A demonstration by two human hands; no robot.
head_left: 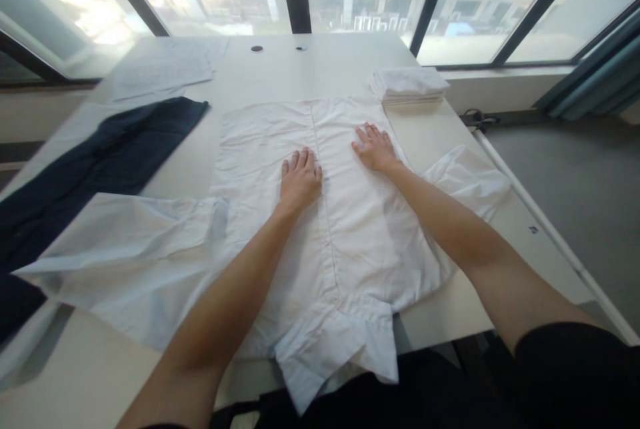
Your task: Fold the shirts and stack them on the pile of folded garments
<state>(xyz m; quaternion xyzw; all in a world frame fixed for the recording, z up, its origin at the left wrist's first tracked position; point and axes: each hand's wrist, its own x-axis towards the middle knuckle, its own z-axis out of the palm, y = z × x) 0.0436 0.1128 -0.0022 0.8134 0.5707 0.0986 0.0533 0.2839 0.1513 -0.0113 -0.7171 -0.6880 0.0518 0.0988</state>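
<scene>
A white button-up shirt [270,215] lies spread front side up on the table, its collar [345,342] toward me and hanging over the near edge. Its sleeves reach out to both sides, the left one broad and creased, the right one bunched. My left hand [301,179] rests flat on the shirt just left of the button line, fingers stretched. Farther up and to the right, my right hand [373,147] presses on the other front panel with its fingers spread. Neither hand grips the cloth. Small wrinkles run across the fabric.
On the white table [345,69], a folded white stack of cloth [410,85] sits at the back right. Dark navy clothing [115,149] lies along the left, partly under the left sleeve. White cloth [160,69] lies at the back left. Windows stand behind; a curtain [595,75] hangs right.
</scene>
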